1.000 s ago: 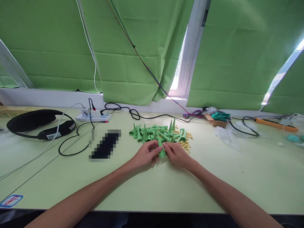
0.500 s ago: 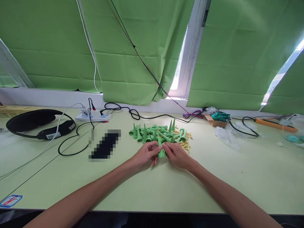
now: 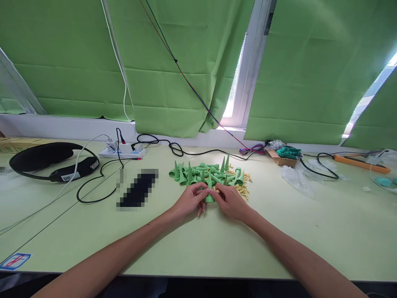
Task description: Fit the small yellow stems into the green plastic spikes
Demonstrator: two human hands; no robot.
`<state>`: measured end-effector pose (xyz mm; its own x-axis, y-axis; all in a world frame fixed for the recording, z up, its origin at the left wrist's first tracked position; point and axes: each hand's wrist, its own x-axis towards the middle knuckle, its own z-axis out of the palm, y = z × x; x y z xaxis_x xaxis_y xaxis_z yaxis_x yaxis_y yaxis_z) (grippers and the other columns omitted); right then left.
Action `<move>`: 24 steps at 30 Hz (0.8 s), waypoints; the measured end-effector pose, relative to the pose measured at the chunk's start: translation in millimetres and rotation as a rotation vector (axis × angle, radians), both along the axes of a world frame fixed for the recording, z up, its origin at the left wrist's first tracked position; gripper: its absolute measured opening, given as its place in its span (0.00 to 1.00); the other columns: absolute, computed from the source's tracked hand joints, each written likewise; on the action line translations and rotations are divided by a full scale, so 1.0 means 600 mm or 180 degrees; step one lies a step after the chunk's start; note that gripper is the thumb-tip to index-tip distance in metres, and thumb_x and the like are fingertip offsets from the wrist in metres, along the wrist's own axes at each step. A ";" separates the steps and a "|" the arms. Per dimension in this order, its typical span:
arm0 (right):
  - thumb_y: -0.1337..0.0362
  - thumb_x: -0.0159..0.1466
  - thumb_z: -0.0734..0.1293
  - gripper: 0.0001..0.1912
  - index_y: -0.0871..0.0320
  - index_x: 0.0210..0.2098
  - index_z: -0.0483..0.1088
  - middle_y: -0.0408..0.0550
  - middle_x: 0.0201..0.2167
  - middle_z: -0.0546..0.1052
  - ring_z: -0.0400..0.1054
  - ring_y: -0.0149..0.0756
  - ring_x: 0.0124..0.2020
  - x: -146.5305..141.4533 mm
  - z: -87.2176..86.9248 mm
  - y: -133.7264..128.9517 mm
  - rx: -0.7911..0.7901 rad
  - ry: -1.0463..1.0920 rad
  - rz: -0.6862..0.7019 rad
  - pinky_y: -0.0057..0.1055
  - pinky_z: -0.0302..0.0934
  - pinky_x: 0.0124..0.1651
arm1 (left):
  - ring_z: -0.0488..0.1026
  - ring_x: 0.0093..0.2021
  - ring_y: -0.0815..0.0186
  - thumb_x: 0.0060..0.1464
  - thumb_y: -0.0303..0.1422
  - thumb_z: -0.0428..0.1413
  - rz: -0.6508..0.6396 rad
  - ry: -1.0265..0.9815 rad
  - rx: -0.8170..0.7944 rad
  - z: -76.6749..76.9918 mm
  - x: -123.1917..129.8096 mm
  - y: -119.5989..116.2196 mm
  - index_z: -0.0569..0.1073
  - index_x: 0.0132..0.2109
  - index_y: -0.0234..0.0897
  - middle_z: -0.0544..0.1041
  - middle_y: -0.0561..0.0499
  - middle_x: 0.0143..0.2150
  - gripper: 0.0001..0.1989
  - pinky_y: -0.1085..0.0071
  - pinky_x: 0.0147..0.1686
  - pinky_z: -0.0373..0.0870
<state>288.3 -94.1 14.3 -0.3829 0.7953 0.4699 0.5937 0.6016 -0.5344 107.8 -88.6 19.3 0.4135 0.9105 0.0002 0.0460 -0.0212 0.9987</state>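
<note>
**Gripping one green cone (image 3: 210, 198) between left hand (image 3: 189, 203) and right hand (image 3: 232, 203), at the middle of the table**

Faces wide green window blinds (image 3: 173, 95), hanging beyond the work. Reaches with bare forearms from both sides across a pale green table (image 3: 192, 252). Has, well off to the left, a black padded band (image 3: 74, 170) and, just behind and right of it, a white power strip (image 3: 124, 154) with plugs in it. Has, nearer the left forearm, a dark item (image 3: 138, 189) pixelated past naming. Has, off to the right, a small cardboard box (image 3: 283, 160) beside clear plastic bags (image 3: 296, 179).

Works just in front of a heap of green cones (image 3: 206, 170), some standing tip up, others lying on their sides. Bends left fingers around the held piece, thumb on its front; pinches it from the other side with right thumb and fingers. Points its narrow tip up and away, wide end nearest. Shows small yellow pegs (image 3: 245, 188) scattered along the heap's right edge.
</note>
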 end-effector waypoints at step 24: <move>0.60 0.66 0.63 0.16 0.57 0.25 0.55 0.37 0.19 0.63 0.52 0.25 0.21 -0.006 0.002 -0.014 -0.0078 -0.0243 0.0429 0.26 0.45 0.26 | 0.64 0.15 0.74 0.58 0.52 0.53 -0.0121 0.0344 0.0230 -0.014 -0.005 0.007 0.72 0.29 0.33 0.65 0.56 0.17 0.24 0.79 0.13 0.59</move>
<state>285.0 -102.4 15.7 -0.5208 0.7452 0.4165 0.5480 0.6659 -0.5062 104.6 -84.7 10.6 0.4489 0.8934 0.0187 0.1511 -0.0965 0.9838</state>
